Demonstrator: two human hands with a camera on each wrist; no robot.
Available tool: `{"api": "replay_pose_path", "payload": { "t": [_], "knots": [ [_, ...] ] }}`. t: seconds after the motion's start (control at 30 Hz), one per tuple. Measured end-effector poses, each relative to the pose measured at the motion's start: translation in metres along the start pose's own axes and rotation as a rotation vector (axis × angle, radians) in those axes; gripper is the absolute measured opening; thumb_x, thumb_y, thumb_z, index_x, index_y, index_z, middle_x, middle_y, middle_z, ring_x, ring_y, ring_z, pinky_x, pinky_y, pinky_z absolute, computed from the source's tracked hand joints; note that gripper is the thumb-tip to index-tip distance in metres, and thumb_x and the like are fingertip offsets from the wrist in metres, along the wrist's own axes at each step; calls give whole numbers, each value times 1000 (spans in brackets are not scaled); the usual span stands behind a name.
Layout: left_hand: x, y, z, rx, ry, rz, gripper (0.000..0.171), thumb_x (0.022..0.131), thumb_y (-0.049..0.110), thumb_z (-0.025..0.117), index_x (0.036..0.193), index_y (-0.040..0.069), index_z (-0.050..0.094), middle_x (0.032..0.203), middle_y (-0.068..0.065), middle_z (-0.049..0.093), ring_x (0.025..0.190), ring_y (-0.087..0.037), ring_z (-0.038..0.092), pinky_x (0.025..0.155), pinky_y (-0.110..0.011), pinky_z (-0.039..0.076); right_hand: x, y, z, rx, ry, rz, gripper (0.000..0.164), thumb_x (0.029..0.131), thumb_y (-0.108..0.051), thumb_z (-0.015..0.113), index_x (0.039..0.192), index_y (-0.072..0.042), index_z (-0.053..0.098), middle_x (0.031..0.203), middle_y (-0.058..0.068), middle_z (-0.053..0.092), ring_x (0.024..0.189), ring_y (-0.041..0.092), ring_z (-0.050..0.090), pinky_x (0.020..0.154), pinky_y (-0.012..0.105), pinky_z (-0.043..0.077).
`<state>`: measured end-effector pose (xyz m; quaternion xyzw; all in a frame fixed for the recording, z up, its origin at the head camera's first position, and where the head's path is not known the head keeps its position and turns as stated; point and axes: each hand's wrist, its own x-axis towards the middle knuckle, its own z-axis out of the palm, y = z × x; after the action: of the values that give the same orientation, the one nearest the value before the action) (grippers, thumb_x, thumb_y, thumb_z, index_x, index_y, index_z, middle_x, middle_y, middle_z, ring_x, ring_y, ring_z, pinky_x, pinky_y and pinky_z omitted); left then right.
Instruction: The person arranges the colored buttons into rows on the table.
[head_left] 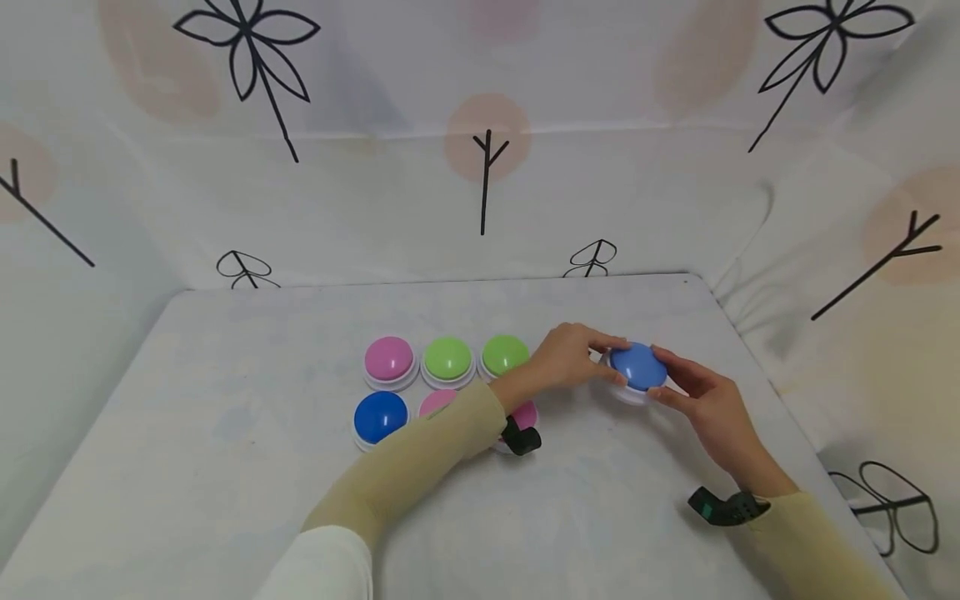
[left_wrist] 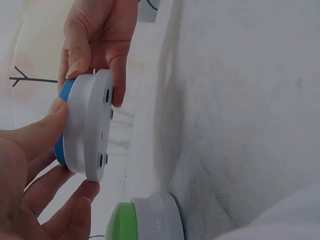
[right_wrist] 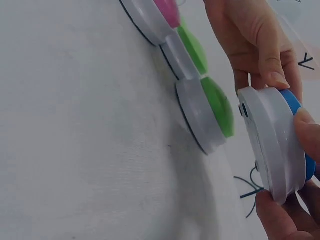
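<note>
Both hands hold a round push button [head_left: 637,367] with a blue dome and white base at the right of the table. My left hand [head_left: 566,354] pinches its left side between thumb and fingers. On the opposite side, my right hand [head_left: 708,408] grips the rim the same way. In the left wrist view the button [left_wrist: 82,127] is off the tabletop, its underside showing small dark spots. The right wrist view shows the right fingers [right_wrist: 275,215] under the base edge and the left hand [right_wrist: 260,40] at the other end.
Left of the hands stand two rows of similar buttons. At the back are a pink one [head_left: 388,358] and two green ones [head_left: 447,357]; in front, a dark blue one [head_left: 381,417] and pink ones [head_left: 525,414] partly covered by the left arm. Patterned cloth [head_left: 375,208] surrounds the table [head_left: 187,467].
</note>
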<state>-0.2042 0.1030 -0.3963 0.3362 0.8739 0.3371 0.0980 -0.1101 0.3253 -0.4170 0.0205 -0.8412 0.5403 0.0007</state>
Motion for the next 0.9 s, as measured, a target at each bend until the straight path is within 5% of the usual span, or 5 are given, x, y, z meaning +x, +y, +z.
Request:
{"api": "replay_pose_path", "payload": {
  "t": [0.23, 0.53, 0.9],
  "knots": [
    [-20, 0, 7, 73, 0, -30, 54, 75, 49, 85, 125, 35, 70, 117, 15, 70, 94, 3, 60, 78, -11, 41, -12, 5, 7, 44, -73, 3, 60, 91, -19, 74, 145, -6, 51, 151, 11, 46, 140, 23, 41, 92, 12, 44],
    [-43, -6, 17, 53, 9, 12, 53, 75, 44, 86, 124, 30, 72, 116, 13, 71, 93, 4, 63, 74, -9, 42, -22, 4, 17, 30, -133, 33, 63, 88, -20, 77, 144, -3, 51, 150, 17, 46, 141, 36, 36, 92, 15, 45],
    [-65, -20, 7, 76, -21, 54, 56, 76, 40, 87, 126, 22, 71, 112, 7, 73, 98, 0, 65, 81, -13, 46, -20, -1, 41, 25, -156, 12, 65, 83, -18, 83, 139, -3, 56, 143, 16, 53, 133, 28, 49, 95, 19, 46]
  ]
}}
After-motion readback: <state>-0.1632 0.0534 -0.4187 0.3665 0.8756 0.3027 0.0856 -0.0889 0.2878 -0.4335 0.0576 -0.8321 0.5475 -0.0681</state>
